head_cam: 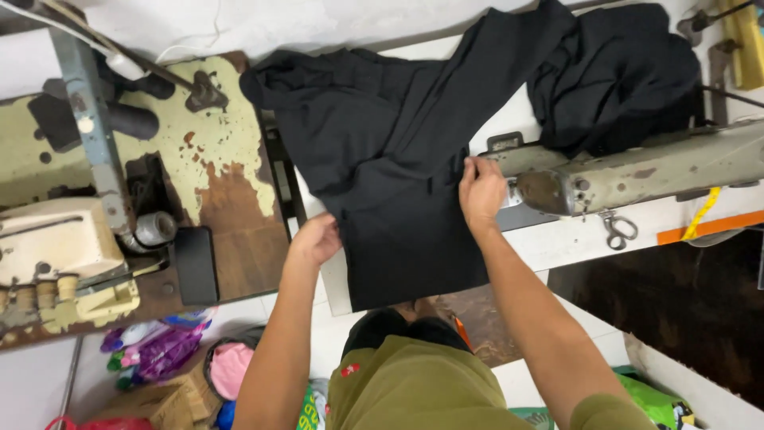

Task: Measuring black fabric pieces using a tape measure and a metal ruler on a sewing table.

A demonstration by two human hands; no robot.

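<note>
The needle area of the grey metal sewing machine (629, 171) is hidden behind the right hand (481, 191), and the far end of the machine runs out of view at the right edge. The black woven cloth (398, 159) lies spread across the white bench (573, 239), its near edge hanging just over the bench's front edge and its far folds heaped at the back — seams or stitching cannot be made out in the dark fabric. The left hand (316, 240) rests flat on the cloth's left edge, fingers together, pressing rather than pinching. The right hand's grip is closed on the cloth's right edge, just beside the machine's head. Small steel snips (617, 231) lie near the bench's front edge, beside an orange strip (708, 225). Below, on the floor, purple and pink plastic bags (159, 350) sit beside a green printed bag (656, 402), partly cut off.
</note>
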